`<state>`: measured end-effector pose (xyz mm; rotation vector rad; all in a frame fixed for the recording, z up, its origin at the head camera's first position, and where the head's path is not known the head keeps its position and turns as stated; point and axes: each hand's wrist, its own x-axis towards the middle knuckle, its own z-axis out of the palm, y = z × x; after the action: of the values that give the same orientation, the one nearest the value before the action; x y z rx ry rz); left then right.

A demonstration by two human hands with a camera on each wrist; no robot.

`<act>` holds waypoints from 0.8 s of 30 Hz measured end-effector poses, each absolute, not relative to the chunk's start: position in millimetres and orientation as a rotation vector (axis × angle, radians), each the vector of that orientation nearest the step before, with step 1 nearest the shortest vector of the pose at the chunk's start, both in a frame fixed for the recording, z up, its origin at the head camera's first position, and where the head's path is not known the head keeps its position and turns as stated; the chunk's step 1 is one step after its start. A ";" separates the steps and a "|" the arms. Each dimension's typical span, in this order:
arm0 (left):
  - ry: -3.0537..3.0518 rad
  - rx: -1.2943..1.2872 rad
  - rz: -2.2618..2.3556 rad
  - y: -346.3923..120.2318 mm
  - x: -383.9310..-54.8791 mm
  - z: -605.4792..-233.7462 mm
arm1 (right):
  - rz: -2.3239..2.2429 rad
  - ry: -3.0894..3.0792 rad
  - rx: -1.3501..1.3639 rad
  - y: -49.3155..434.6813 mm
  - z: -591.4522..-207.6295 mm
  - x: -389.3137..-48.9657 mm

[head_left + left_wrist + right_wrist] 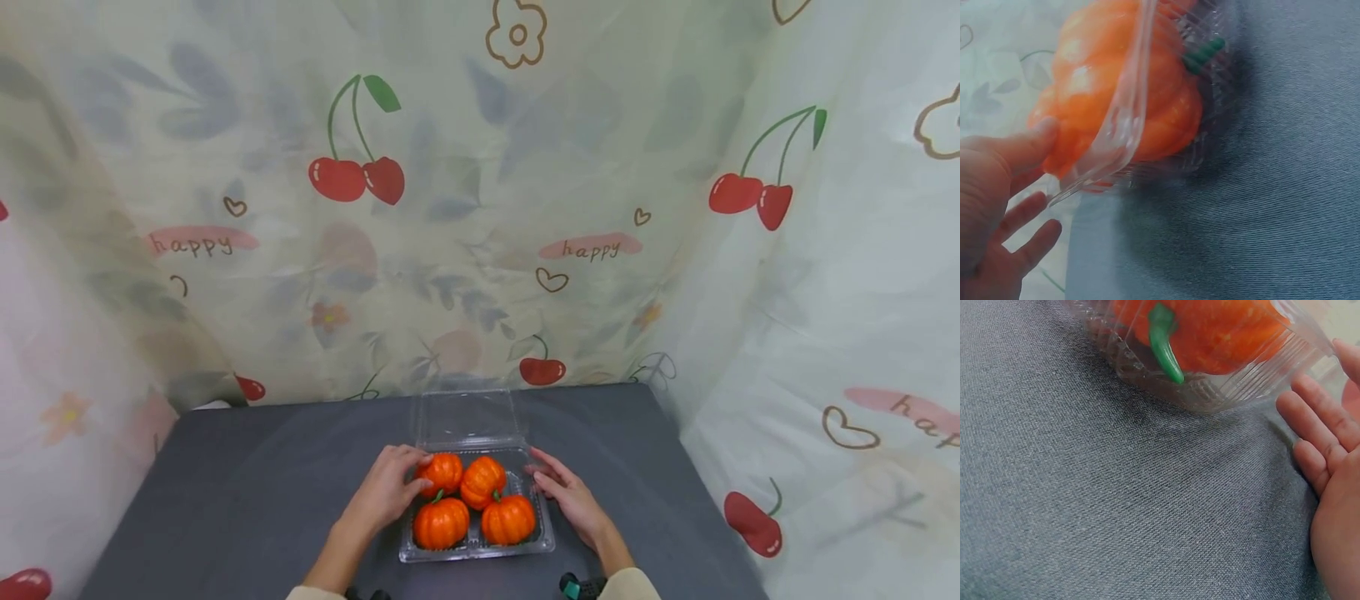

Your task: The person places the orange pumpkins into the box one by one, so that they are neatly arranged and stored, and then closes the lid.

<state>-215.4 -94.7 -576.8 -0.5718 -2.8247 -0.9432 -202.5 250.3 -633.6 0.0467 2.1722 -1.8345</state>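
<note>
A clear plastic clamshell box [478, 552] lies on the table with its lid [468, 417] folded back. Several orange toy pumpkins with green stems fill it, among them a front-left pumpkin [441, 525], a front-right pumpkin [510, 522] and a back-left pumpkin [444, 472]. At the box's left side, my left hand [384, 490] has its thumb by the back-left pumpkin; in the left wrist view other fingers [1041, 240] extend loosely outside the rim. My right hand [576, 502] stays beside the right rim with fingers extended, its fingertips near the box wall [1241, 394].
Dark grey cloth covers the table [255, 492]. A pale patterned curtain [450, 208] with printed cherries rises behind it and along both sides. Dark wrist straps [581, 587] show at the bottom of the head view.
</note>
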 end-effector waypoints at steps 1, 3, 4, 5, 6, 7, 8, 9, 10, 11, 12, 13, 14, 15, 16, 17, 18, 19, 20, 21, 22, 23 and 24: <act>-2.837 -0.569 -0.957 -95.4 -215.9 -576.3 | -1.838 2.170 0.047 250.1 -633.7 -202.1; -2.860 -0.570 -0.996 -97.3 -217.0 -575.1 | -1.845 2.166 0.045 249.8 -634.0 -201.5; -2.870 -0.563 -1.039 -98.5 -217.6 -573.8 | -1.848 2.165 0.042 249.8 -634.0 -201.2; -2.879 -0.547 -1.091 -99.7 -218.4 -572.9 | -1.851 2.164 0.040 249.8 -633.9 -201.1; -2.881 -0.527 -1.145 -100.8 -219.2 -571.6 | -1.853 2.164 0.037 249.9 -633.9 -201.1; -2.878 -0.498 -1.215 -102.0 -220.2 -570.3 | -1.853 2.165 0.037 250.1 -633.9 -201.4; -2.866 -0.469 -1.280 -103.1 -221.5 -569.2 | -1.854 2.166 0.035 250.3 -633.6 -201.6; -2.846 -0.432 -1.348 -104.1 -223.0 -568.0 | -1.852 2.167 0.033 250.7 -633.3 -202.0; -2.825 -0.394 -1.404 -105.7 -224.2 -567.9 | -1.852 2.168 0.032 250.6 -633.5 -201.9; -2.806 -0.353 -1.440 -107.0 -225.6 -568.1 | -1.850 2.170 0.033 250.4 -633.7 -201.9; -2.780 -0.315 -1.477 -108.3 -227.2 -568.2 | -1.849 2.170 0.031 250.4 -633.8 -202.0; -2.757 -0.275 -1.508 -109.5 -228.8 -568.8 | -1.846 2.171 0.031 250.4 -633.9 -202.0; -2.734 -0.233 -1.531 -110.7 -230.9 -569.9 | -1.846 2.170 0.030 250.4 -633.8 -202.0; -2.713 -0.189 -1.557 -111.9 -233.0 -571.2 | -1.845 2.170 0.030 250.4 -633.9 -202.1; -2.696 -0.138 -1.583 -112.8 -235.5 -572.6 | -1.845 2.170 0.030 250.6 -633.7 -202.3; -2.680 -0.097 -1.604 -113.8 -237.7 -574.3 | -1.845 2.169 0.032 250.8 -633.4 -202.4; -2.665 -0.057 -1.628 -114.6 -240.1 -576.1 | -1.847 2.168 0.032 250.9 -633.2 -202.5; -2.660 -0.022 -1.642 -115.3 -242.5 -578.1 | -1.847 2.169 0.034 251.0 -633.3 -202.6; -2.654 0.011 -1.663 -115.8 -244.7 -579.9 | -1.847 2.172 0.031 251.1 -633.5 -202.7; -2.652 0.035 -1.680 -116.3 -246.7 -582.0 | -1.846 2.174 0.031 251.1 -633.7 -202.7; -2.651 0.056 -1.697 -116.6 -248.5 -583.9 | -1.846 2.175 0.027 251.0 -634.0 -202.7; -2.646 0.071 -1.724 -116.7 -250.1 -585.7 | -1.843 2.177 0.025 251.0 -634.5 -202.7; -2.642 0.089 -1.752 -116.6 -251.4 -587.3 | -1.841 2.179 0.022 250.9 -634.9 -202.8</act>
<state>-251.4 -116.6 -587.3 0.0890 -2.6424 -1.7525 -202.8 250.9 -634.9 0.0219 2.1795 -1.8413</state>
